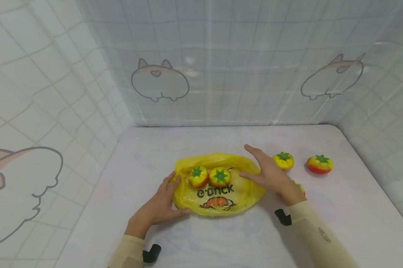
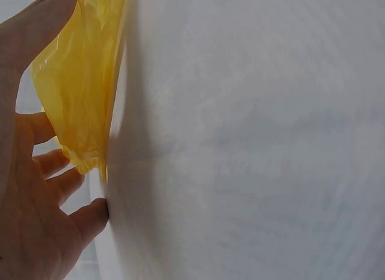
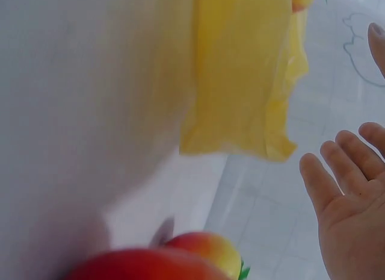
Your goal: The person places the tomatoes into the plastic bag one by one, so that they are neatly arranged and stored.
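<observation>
Filling the upper half and both sides of my head view are white walls (image 1: 238,22) printed with grey tile lines and cartoon animals (image 1: 160,82). Below them the white table (image 1: 221,242) spreads across the lower frame. Just below the frame's centre lies the yellow bag (image 1: 218,158), mouth facing up, its rim thin and crumpled, black lettering and an orange drawing showing inside.

Left of centre, the left hand (image 1: 161,204) sits at the bag's left end, fingers spread, thumb by the lower edge; I can't tell how firmly it touches. Right of centre, the right hand (image 1: 271,175) has its fingers spread too, and my right wrist view shows a gap between them and the plastic.

Inside the bag, side by side, I see a left fruit (image 1: 198,176) and its neighbour (image 1: 220,176), both glossy yellow shading to orange-red, with green star-shaped tops. At the frame's right are a yellow fruit (image 1: 283,160), a redder fruit (image 1: 319,165) and a third fruit (image 1: 300,187), mostly blocked from me by the right hand and wrist.

My count: three cartoons, two hands, one bag, five fruits: two inside, three outside.
</observation>
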Motion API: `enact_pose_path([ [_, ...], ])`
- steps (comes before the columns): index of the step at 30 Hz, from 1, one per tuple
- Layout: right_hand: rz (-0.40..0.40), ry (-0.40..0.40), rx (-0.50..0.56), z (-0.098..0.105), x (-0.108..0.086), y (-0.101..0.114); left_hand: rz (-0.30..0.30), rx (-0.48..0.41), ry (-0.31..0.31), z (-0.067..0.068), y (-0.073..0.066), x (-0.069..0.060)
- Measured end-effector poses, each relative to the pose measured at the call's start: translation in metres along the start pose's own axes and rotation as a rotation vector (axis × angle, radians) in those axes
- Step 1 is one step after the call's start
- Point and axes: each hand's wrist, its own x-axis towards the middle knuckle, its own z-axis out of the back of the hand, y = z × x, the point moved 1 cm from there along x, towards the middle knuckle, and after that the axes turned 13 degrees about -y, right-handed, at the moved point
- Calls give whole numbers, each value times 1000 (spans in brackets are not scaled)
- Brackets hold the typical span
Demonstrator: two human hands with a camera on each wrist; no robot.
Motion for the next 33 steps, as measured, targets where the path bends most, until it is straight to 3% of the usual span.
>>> enact_pose_path([
  [10,-115,-14,-9,23,-9,-19,-2,-8,-8,1,-1,-1],
  [18,-140,-76,-69,43,-19,-38,-2,-13,-16,2,0,-2],
  [26,-261,-119,-112,66,-34,-59,17,-10,5,1,0,-2],
  [33,-269,-216,-127,85,-45,-81,-6,-6,-5,1,0,-1],
])
